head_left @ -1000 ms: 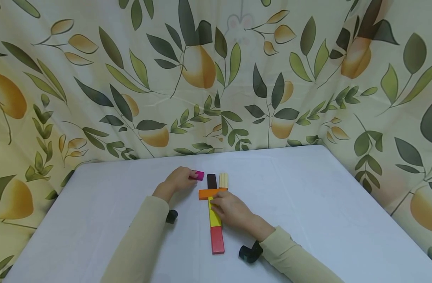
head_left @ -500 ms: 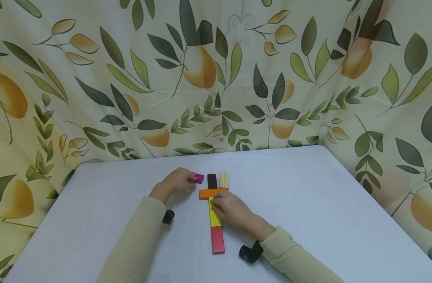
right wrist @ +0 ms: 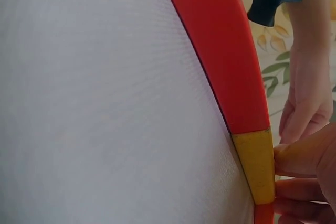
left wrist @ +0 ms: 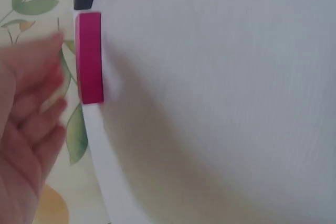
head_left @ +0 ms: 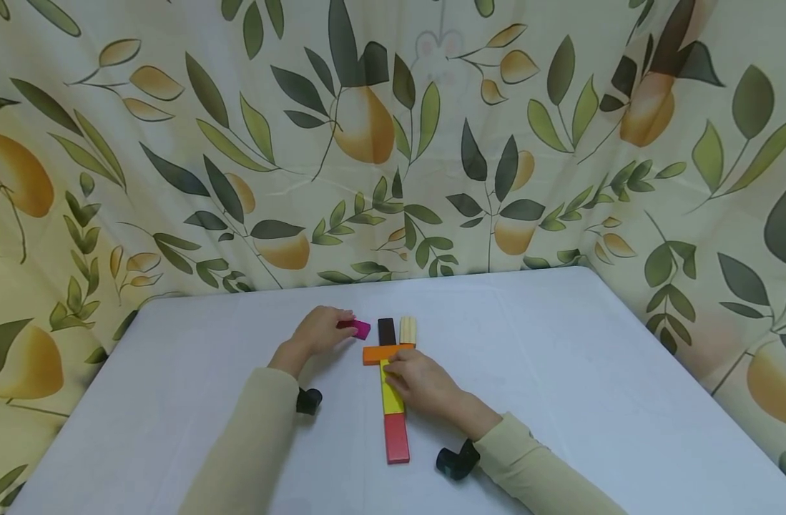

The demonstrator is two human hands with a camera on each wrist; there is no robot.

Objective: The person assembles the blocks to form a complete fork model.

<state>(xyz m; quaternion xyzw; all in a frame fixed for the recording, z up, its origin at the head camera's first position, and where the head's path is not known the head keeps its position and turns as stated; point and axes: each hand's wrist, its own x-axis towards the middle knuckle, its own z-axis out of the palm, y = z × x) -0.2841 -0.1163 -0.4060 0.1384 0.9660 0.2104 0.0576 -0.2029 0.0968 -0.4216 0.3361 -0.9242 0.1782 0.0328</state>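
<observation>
A magenta block [head_left: 363, 330] lies left of the dark block [head_left: 386, 331]. My left hand [head_left: 320, 330] is at its left end in the head view; in the left wrist view the blurred fingers are loosely extended, with a gap between them and the magenta block [left wrist: 90, 59]. My right hand [head_left: 425, 381] rests over the yellow block [head_left: 391, 397], thumb and fingertips touching its upper face. Below the yellow block sits the red block [head_left: 396, 438], end to end with it. Across its top lies the orange block [head_left: 375, 355], partly hidden by my right fingers.
A cream ribbed block [head_left: 408, 330] stands beside the dark one, above the orange bar. All of it lies on a white-covered table [head_left: 547, 357], with a leaf-and-fruit patterned curtain [head_left: 367, 214] behind. A black wrist camera [head_left: 458, 460] hangs at the right cuff.
The magenta block has shifted slightly toward me and turned, its right end lower. My left hand has drawn back a little leftward. The right hand and other blocks stay put.
</observation>
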